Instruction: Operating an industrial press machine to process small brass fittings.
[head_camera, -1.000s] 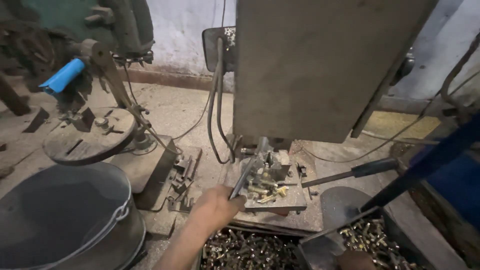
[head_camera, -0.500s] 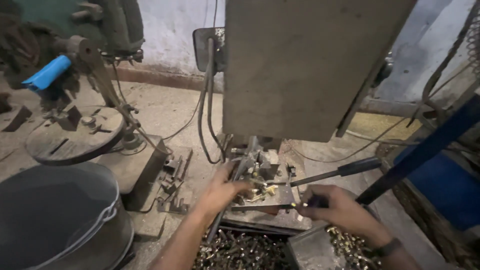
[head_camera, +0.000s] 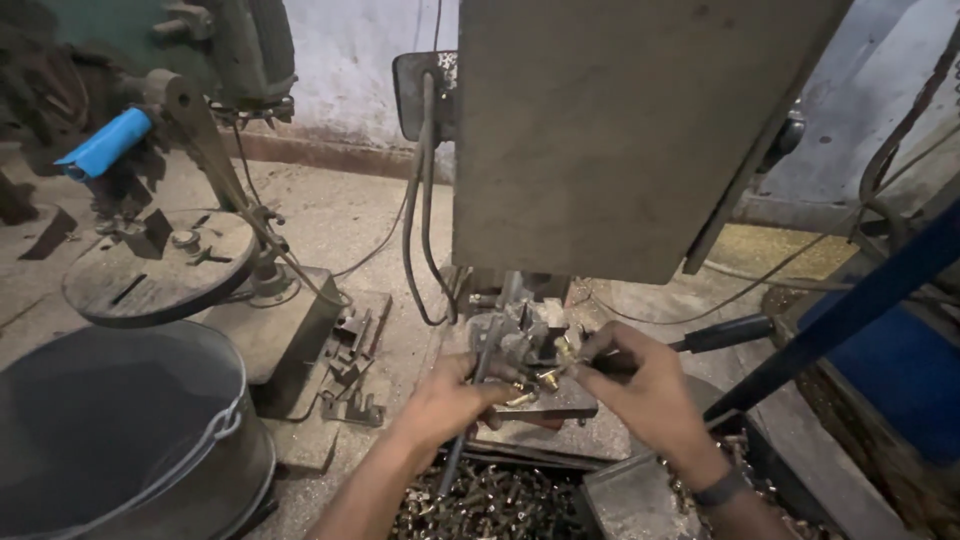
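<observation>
Crowding the small machine table — left hand, right hand — near its front edge.

No package, label, sign or screen is seen in this workshop view. Only bare metal, cables and loose parts are shown, and no printed or lit surface can be made out anywhere.
</observation>
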